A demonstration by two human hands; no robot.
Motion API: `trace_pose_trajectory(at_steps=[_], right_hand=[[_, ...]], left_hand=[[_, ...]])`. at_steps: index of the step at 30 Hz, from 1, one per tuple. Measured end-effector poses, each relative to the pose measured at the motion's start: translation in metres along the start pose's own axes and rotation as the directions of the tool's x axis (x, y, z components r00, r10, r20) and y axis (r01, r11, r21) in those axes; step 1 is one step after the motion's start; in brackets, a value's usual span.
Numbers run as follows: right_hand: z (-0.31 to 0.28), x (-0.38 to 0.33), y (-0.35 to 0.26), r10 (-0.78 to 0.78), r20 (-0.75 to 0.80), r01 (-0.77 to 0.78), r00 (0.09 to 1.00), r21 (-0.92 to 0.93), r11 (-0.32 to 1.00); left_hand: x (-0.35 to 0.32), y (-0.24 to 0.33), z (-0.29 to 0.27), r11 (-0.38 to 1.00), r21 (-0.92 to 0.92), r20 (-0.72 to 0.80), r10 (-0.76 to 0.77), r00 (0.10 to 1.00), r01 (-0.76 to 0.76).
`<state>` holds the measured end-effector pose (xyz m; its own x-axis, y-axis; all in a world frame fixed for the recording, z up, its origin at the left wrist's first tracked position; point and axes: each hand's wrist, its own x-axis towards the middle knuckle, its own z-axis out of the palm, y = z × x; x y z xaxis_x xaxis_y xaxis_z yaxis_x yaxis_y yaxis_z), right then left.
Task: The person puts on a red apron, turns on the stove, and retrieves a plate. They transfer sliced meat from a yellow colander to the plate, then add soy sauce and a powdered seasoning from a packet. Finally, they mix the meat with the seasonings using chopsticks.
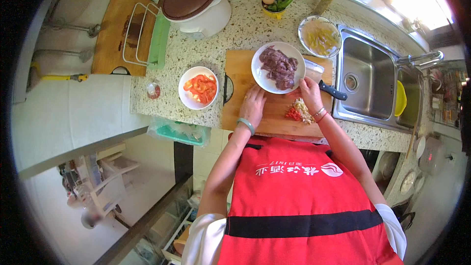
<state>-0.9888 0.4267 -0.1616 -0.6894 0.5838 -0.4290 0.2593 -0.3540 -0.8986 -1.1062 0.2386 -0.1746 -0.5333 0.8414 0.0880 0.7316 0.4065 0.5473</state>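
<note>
A white plate [258,71] of dark sliced meat [277,67] is over the wooden cutting board [240,64]. My right hand [311,97] grips the plate's lower right rim. Stretched out on the board, my left hand [253,104] has its fingertips beside the lower left rim; whether they touch it I cannot tell. To the right of the plate lies a knife with a black handle [333,90], its blade partly hidden. Chopped red pepper [293,114] and pale chopped bits [305,111] sit in a pile on the board, near my right wrist.
Left of the board stands a white bowl [185,99] of cut tomato. A plate of green slices [320,37] is next to the steel sink [363,64]. Farther back are a yellow bowl [273,13] with an egg and green peppers, and a white cooker [206,22] with a brown lid.
</note>
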Motion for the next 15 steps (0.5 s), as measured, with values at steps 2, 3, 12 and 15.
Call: trace_pose_trajectory(at_steps=[2, 3, 12, 15], right_hand=[[0.001, 0.023, 0.034, -0.057, -0.011, 0.055, 0.998, -0.151, 0.987], [0.01, 0.028, 0.03, -0.121, 0.007, 0.116, 0.993, -0.334, 0.935], [0.031, 0.046, 0.069, -0.151, 0.004, 0.143, 0.989, -0.343, 0.928], [0.034, 0.046, 0.062, -0.105, -0.019, 0.092, 0.994, -0.343, 0.935]], left_hand=[[-0.007, -0.001, -0.005, 0.995, -0.068, 0.016, 0.073, 0.997, -0.072], [-0.012, -0.003, -0.007, 0.99, -0.102, 0.016, 0.097, 0.995, -0.095], [-0.023, -0.01, -0.03, 0.972, -0.104, -0.094, 0.201, 0.975, -0.211], [-0.023, -0.016, -0.025, 0.971, -0.126, -0.12, 0.189, 0.975, -0.204]])
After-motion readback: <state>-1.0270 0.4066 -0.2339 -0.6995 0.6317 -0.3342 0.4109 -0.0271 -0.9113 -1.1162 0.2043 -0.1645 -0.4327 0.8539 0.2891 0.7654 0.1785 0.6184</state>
